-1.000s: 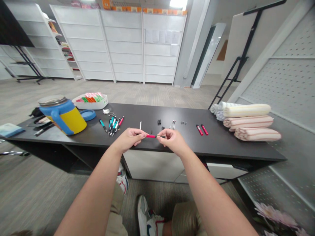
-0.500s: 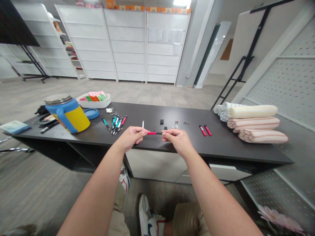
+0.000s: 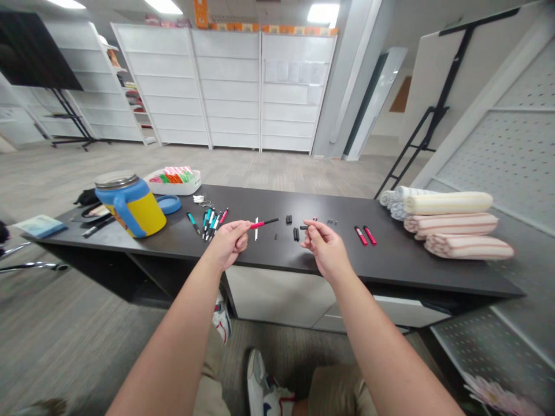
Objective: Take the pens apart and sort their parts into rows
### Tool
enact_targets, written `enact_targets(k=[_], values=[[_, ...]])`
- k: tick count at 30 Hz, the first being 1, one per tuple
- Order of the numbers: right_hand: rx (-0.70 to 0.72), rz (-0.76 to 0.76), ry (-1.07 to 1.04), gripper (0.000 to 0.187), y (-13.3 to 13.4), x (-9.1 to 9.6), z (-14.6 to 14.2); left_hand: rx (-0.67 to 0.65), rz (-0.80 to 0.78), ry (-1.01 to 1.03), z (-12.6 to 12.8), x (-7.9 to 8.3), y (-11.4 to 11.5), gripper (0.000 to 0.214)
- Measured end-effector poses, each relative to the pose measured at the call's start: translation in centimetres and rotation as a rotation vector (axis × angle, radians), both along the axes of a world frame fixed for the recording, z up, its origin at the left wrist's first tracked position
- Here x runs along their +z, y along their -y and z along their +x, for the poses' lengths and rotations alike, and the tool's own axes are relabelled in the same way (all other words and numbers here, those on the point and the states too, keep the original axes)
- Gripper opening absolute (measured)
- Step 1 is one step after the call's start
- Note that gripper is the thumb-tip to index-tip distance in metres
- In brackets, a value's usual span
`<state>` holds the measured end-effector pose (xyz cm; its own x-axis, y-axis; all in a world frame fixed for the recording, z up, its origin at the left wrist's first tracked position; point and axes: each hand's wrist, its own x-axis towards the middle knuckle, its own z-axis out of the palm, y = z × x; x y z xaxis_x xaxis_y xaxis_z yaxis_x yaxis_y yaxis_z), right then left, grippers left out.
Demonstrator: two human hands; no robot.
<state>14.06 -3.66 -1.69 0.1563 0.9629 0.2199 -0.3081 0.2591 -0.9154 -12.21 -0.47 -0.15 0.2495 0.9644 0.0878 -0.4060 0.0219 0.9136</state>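
Note:
My left hand [image 3: 232,241] is closed on a red and black pen [image 3: 263,222] that points up and to the right over the black table [image 3: 269,254]. My right hand [image 3: 324,242] is apart from the pen, its fingers pinched on a small dark piece [image 3: 304,227]. Just beyond the hands, small black pen parts [image 3: 295,233] and a white refill [image 3: 256,229] lie on the table. Two red pen barrels [image 3: 365,235] lie to the right. A bunch of teal and red pens [image 3: 209,221] lies to the left.
A yellow and blue jug [image 3: 130,203] stands at the left with a blue lid [image 3: 168,203] beside it. A white tray [image 3: 174,180] of coloured items sits behind. Rolled towels [image 3: 451,222] are stacked at the right. White cabinets line the back wall.
The hands held the pen between them; now my right hand has come off to the right with a small dark piece, and my left hand keeps the pen, tilted upward.

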Motion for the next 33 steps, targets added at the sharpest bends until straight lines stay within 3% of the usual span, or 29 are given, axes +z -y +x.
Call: enact_targets(k=[2, 5, 10, 14, 20, 25, 33], values=[[-0.01, -0.015, 0.097, 0.038, -0.4, -0.1, 0.2, 0.019, -0.003, 0.012, 0.1, 0.0, -0.2, 0.031], [-0.044, -0.034, 0.411, 0.039, -1.8, 1.1, 1.1, 0.02, -0.006, 0.033, 0.1, 0.1, -0.3, 0.034], [-0.157, 0.047, 0.886, 0.033, -6.7, 6.3, 2.2, 0.01, 0.012, 0.047, 0.0, 0.1, -0.2, 0.039], [-0.119, -0.061, 1.324, 0.018, -10.4, 9.1, 0.8, 0.017, 0.004, 0.07, -0.1, 0.2, 0.1, 0.037], [0.054, -0.103, 1.545, 0.014, -13.0, 7.3, -2.2, 0.023, -0.007, 0.117, -0.5, 0.2, 0.1, 0.036], [0.095, -0.075, 1.655, 0.011, -14.6, 5.6, -2.4, 0.021, -0.018, 0.13, -0.7, 0.0, -0.2, 0.036], [0.152, 0.072, 1.735, 0.02, -15.0, 5.9, -1.5, 0.023, -0.044, 0.151, -0.7, -0.1, -0.7, 0.039]])
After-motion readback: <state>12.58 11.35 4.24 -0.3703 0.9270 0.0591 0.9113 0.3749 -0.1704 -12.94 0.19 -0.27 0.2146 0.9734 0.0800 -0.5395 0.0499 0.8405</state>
